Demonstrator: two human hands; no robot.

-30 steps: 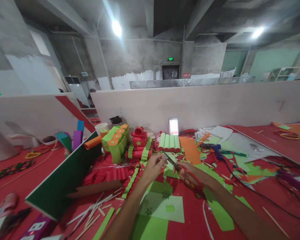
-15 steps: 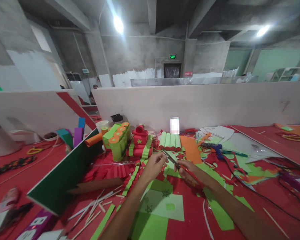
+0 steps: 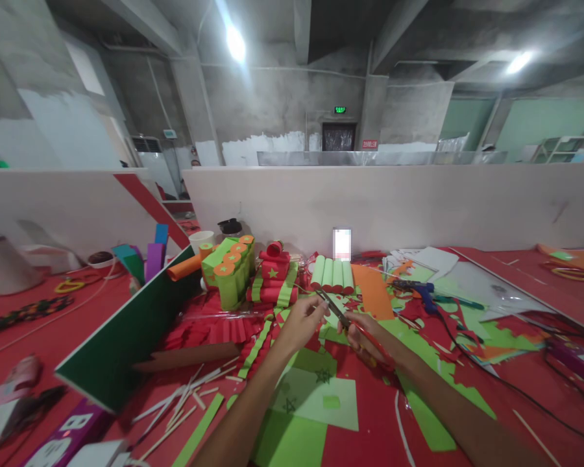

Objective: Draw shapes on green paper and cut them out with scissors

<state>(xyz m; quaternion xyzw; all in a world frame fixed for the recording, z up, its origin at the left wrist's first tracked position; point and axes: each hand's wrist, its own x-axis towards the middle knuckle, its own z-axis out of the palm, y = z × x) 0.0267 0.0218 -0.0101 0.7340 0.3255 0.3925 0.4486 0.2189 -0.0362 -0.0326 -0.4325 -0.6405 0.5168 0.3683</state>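
My right hand point(image 3: 363, 331) is wrapped round the red-handled scissors point(image 3: 339, 315), whose dark blades point up and left. At the blade tips, my left hand point(image 3: 305, 319) has its fingers pinched together; whatever they hold is too small to make out. Under my forearms lies a pale green sheet point(image 3: 340, 415) with star outlines drawn on it, over brighter green paper point(image 3: 292, 441). Just beyond the hands, several light green rolls point(image 3: 331, 272) with red ends lie side by side. Left of them stands a red and green paper model point(image 3: 272, 279) with a star on it.
A dark green board point(image 3: 121, 337) slants at the left, by green and orange paper cylinders point(image 3: 231, 285) and loose thin sticks point(image 3: 175, 408). To the right are an orange sheet point(image 3: 372, 292), a blue glue gun point(image 3: 424, 293) with its cord, and paper scraps. A lit phone point(image 3: 342, 244) leans against the white partition point(image 3: 418, 201).
The view has shifted slightly. My hands and the scissors keep nearly the same place and pose, with the left fingers still close to the blade tips.
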